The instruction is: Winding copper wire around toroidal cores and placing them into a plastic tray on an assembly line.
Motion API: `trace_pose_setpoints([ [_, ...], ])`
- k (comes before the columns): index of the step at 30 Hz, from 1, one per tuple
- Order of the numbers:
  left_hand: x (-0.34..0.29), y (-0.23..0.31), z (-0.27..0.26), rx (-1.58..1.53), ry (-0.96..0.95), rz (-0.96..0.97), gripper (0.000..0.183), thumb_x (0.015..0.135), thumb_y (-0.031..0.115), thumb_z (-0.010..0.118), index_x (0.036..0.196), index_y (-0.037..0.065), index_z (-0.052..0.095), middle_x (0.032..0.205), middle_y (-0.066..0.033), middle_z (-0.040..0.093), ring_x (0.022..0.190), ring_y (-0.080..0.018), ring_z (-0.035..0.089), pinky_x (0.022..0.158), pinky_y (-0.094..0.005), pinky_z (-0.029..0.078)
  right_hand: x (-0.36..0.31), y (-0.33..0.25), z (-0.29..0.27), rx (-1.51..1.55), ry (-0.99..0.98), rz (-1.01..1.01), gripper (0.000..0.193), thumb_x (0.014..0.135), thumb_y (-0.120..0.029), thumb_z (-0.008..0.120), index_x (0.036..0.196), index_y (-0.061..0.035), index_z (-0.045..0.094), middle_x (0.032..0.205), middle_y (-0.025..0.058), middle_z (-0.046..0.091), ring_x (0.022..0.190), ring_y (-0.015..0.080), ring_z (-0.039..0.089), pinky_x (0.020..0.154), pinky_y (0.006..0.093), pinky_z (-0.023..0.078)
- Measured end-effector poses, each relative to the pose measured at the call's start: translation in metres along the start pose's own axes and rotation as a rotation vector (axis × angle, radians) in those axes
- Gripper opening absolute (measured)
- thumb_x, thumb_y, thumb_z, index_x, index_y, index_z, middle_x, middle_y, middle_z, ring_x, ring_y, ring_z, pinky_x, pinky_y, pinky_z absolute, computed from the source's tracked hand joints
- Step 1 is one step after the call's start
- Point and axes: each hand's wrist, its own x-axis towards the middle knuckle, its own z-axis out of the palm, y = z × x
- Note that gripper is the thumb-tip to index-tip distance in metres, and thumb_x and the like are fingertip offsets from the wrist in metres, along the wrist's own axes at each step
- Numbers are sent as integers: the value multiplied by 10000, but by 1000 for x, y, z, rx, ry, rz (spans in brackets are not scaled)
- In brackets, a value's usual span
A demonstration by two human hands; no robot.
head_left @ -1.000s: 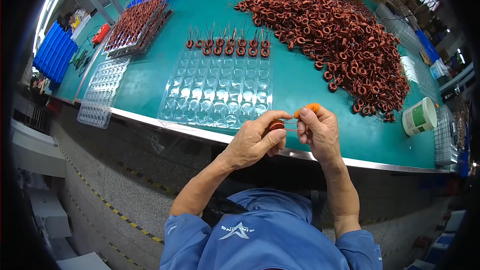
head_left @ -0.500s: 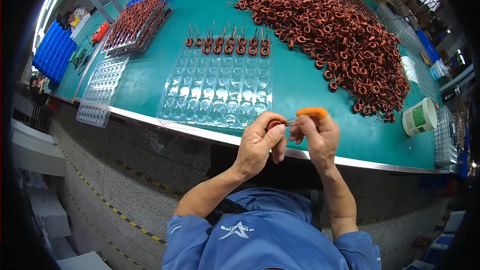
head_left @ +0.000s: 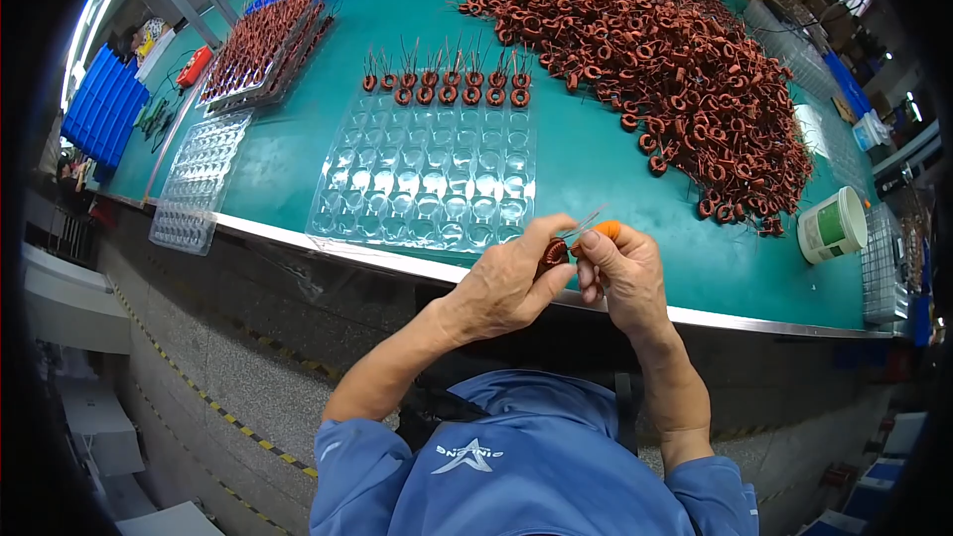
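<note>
Low in the frame's centre, the left hand (head_left: 506, 283) pinches a copper coil (head_left: 553, 254) between thumb and fingers, its wire leads (head_left: 586, 222) slanting up and right. The right hand (head_left: 623, 273) touches the coil from the right, its grip closed on an orange-handled tool (head_left: 608, 229); both hands are equally near. Above them on the green worktop (head_left: 596, 169) lies a clear tray (head_left: 427, 179), coils filling its far rows. A coil heap (head_left: 665, 69) spreads upper right; a white tub (head_left: 832, 225) with a green label stands at right.
</note>
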Motion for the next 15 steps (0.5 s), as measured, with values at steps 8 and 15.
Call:
trace_pose_setpoints([
  [8,10,9,-34,174,-344,29,320,860,123,660,1132,53,505,873,-121,609,805,-276,641,693,-358,516,5,-7,-7,39,-99,246,240,890,-280,671,865,-45,634,618,3,589,458,64,513,417,183,390],
  [15,5,-5,-23,304,-216,156,336,804,106,725,1046,6,514,848,-121,610,691,-239,648,582,-307,520,-6,-8,6,-682,103,-261,224,865,-209,697,800,2,656,568,42,594,474,82,529,435,242,401],
])
